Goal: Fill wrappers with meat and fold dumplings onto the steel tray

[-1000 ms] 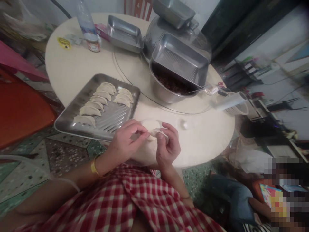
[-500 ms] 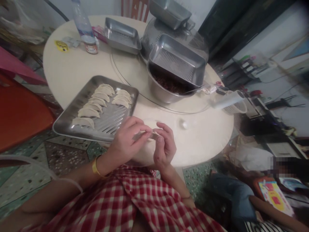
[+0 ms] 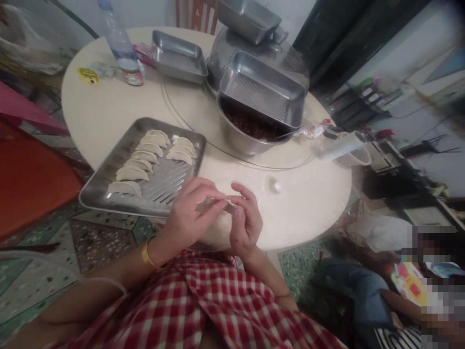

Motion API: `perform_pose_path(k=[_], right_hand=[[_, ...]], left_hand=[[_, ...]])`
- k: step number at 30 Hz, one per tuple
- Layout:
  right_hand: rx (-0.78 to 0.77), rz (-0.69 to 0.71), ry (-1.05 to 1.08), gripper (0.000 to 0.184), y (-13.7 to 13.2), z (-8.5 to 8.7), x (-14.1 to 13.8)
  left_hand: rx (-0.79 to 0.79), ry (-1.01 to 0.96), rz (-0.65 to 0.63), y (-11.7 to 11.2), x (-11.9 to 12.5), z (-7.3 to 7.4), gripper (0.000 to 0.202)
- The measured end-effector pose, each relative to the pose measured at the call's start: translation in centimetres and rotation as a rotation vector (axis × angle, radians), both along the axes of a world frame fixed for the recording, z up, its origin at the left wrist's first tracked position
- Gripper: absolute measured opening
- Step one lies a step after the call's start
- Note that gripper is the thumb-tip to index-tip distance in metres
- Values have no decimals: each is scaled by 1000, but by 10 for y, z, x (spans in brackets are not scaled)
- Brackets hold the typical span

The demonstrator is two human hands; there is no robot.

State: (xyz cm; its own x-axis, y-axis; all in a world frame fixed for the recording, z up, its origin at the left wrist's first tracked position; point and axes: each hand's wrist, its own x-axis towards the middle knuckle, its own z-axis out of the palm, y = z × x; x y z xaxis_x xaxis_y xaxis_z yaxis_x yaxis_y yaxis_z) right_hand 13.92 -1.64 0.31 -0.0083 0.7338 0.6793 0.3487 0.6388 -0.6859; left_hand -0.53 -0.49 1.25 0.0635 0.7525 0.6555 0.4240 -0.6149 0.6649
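Note:
Both hands meet over the near edge of the round cream table (image 3: pixel 109 104), pinching a pale dumpling (image 3: pixel 227 202) between them. My left hand (image 3: pixel 191 211), with a gold bangle on the wrist, grips its left side with curled fingers. My right hand (image 3: pixel 245 220) pinches its right end between thumb and forefinger. Most of the dumpling is hidden by the fingers. To the left lies a steel tray (image 3: pixel 109 182) with several folded dumplings (image 3: pixel 145 157) in two rows. A steel bowl of dark filling (image 3: pixel 250 127) stands behind the hands.
A steel pan (image 3: pixel 263 89) leans on the bowl, with more pans (image 3: pixel 178 55) and a colander (image 3: pixel 232 51) behind. A bottle (image 3: pixel 116 34) and jar (image 3: pixel 131 75) stand far left. A small dough lump (image 3: pixel 273 184) lies right of my hands. A person sits on the floor at right.
The open round wrapper seen a second ago has been folded shut between my fingers. Both hands have drawn a little closer together; the view has shifted slightly.

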Motion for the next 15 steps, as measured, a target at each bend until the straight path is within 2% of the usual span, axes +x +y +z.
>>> perform_pose_path(k=[6,10,15], right_hand=[[15,23,13,33,0,-1,-1],[-53,52,29,34,-1,-2,-2],[-142,66,78,34,-2,-2,-7]], left_hand=[[61,-28,45,-2,3,-2,9],[-42,-181,-81,-3,6,-14,32],[-51,-223,-167,-4,7,-20,36]])
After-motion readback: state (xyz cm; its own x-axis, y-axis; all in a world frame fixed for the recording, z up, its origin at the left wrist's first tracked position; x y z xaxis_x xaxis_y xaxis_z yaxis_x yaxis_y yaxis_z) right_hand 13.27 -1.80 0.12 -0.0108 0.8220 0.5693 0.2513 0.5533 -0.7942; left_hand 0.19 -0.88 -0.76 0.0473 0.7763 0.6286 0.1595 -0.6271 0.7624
